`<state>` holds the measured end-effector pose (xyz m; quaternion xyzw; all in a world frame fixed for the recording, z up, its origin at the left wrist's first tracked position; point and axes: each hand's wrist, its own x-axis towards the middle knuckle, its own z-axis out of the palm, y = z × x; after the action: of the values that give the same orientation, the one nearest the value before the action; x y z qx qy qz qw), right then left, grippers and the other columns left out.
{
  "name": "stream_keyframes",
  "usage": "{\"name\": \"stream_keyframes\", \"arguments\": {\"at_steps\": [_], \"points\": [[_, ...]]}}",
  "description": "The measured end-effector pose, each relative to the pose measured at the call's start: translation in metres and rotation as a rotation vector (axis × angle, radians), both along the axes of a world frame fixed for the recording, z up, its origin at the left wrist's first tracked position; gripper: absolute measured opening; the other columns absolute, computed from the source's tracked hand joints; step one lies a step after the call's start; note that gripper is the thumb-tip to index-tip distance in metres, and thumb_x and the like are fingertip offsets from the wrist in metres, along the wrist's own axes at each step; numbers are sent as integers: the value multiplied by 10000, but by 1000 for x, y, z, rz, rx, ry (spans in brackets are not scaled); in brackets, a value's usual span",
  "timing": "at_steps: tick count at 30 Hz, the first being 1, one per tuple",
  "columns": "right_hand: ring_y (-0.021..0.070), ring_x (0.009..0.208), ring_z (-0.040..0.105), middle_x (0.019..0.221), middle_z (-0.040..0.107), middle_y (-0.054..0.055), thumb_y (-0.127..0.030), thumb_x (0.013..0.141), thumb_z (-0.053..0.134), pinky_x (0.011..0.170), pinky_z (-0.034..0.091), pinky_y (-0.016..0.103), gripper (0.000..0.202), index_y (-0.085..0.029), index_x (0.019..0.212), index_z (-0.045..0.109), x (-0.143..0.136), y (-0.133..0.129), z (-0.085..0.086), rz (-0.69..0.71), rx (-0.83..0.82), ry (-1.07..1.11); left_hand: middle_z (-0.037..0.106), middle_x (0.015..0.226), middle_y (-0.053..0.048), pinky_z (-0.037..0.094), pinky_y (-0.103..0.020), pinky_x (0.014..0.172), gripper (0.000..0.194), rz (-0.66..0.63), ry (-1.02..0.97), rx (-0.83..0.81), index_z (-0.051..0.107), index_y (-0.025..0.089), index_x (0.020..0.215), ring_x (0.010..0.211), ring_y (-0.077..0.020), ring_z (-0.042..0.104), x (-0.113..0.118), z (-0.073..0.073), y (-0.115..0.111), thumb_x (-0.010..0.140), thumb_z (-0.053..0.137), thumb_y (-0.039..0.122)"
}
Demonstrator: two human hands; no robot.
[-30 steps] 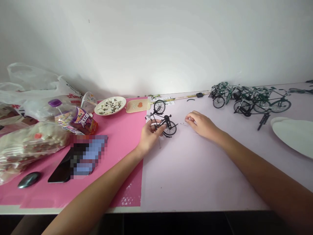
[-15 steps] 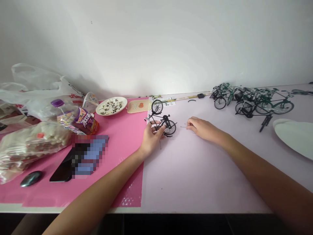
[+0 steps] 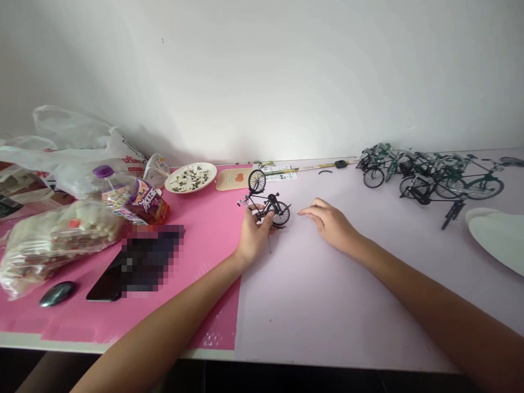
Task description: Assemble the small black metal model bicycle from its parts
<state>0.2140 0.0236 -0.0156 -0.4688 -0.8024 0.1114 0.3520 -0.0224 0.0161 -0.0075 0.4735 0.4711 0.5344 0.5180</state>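
A small black model bicycle (image 3: 268, 204) is held in my left hand (image 3: 252, 234), thumb and fingers closed around its frame near the spoked rear wheel. Its front wheel (image 3: 257, 181) points away toward the wall, and silvery handlebars stick out to the left. Below the bicycle, a thin dark rod (image 3: 270, 245) shows beside my palm. My right hand (image 3: 329, 222) is just right of the rear wheel, apart from it, its fingers drawn together toward the tips. Whatever those fingertips hold, if anything, is too small to make out.
Several green and black model bicycles (image 3: 434, 169) stand bunched at the back right, near white plates (image 3: 497, 234). On the left are a plate of small pieces (image 3: 190, 191), a drink bottle (image 3: 135, 196), plastic bags (image 3: 77, 147), a phone (image 3: 106, 278) and a dark mouse-like object (image 3: 57, 293).
My right hand has moved slightly left toward the bicycle's rear wheel. A thin piece seen earlier at its fingertips no longer shows. My left hand keeps its hold on the bicycle.
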Motion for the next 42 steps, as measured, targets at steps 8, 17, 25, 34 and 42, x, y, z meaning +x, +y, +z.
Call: {"name": "stream_keyframes", "arguments": {"at_steps": [8,17,25,34,42], "points": [[220,887,682,991,780,92,-469,987,600,785,518,328,273,-211,1000,690,-26,-15,9,-70,-204,421,617,876,35,651,-329,645,509,-18,8,21,412,235,1107,684,-162,739,-1,-4,2,847,801,436],[118,573,458,724,671,27,-682,808,736,516,332,275,516,-181,933,749,-45,-30,20,14,-602,613,620,857,30,630,-285,627,442,-18,46,34,439,219,1117,656,-131,703,-1,-2,0,877,776,375],[120,560,397,523,432,-56,-644,759,804,568,318,287,519,-173,977,809,-46,-28,22,-28,-713,620,634,821,42,634,-280,630,480,-61,-48,12,433,220,1116,638,-117,688,2,3,-3,856,810,365],[136,598,465,548,498,-32,-658,755,797,586,369,285,516,-170,920,813,-47,-30,26,14,-723,631,638,808,46,613,-254,601,539,-104,-27,29,442,216,1122,594,-100,665,2,4,-5,823,833,434],[245,911,683,959,789,70,-581,805,783,810,512,351,411,-199,947,834,-45,-26,17,39,-652,599,644,802,46,610,-262,618,542,-114,-23,12,446,215,1131,604,-104,673,1,5,-4,823,840,423]]}}
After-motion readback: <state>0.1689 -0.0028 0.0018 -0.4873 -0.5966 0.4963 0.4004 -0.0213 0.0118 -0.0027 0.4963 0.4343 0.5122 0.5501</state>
